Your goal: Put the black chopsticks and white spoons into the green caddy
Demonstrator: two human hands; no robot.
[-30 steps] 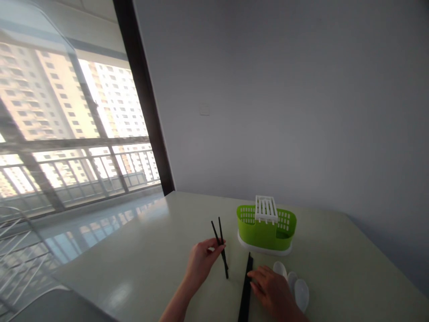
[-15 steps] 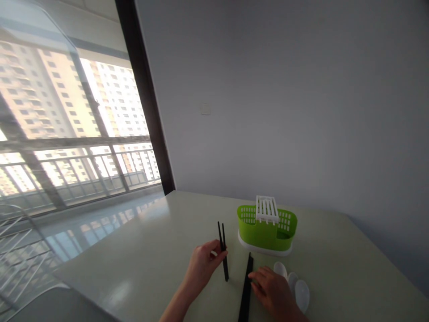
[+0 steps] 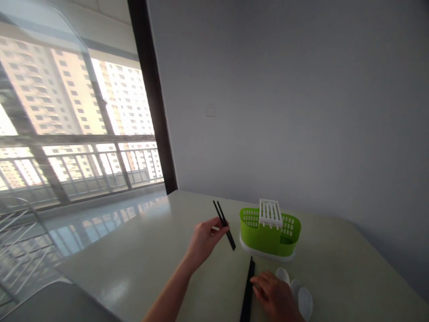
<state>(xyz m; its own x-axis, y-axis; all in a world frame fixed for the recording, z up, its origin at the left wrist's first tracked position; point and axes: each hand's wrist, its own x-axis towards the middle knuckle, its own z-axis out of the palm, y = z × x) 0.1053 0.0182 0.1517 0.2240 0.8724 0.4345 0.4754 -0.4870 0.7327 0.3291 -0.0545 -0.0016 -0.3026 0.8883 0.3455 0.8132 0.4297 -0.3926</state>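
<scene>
My left hand (image 3: 205,241) pinches a pair of black chopsticks (image 3: 230,238) between thumb and fingers, tilted above the table just left of the holder. More black chopsticks (image 3: 247,295) lie bunched together on the table. Beside that bunch is my right hand (image 3: 275,295), fingers bent and thumb a little apart, its fingertips at the bunch's right edge. Several white spoons (image 3: 305,303) lie right of this hand, partly hidden by it. A green utensil holder (image 3: 259,238) with a white slotted top piece (image 3: 271,214) and white base stands beyond both hands.
Everything rests on a pale, glossy table (image 3: 140,255). Behind it rises a grey wall (image 3: 268,98) with a switch plate. At the left are a large window (image 3: 83,112), a metal rack (image 3: 23,246) and a grey chair back (image 3: 60,304).
My left hand has raised the chopsticks and moved them away from me, their lower ends swinging right toward the holder. My right hand stays by the bunch. The view has shifted slightly.
</scene>
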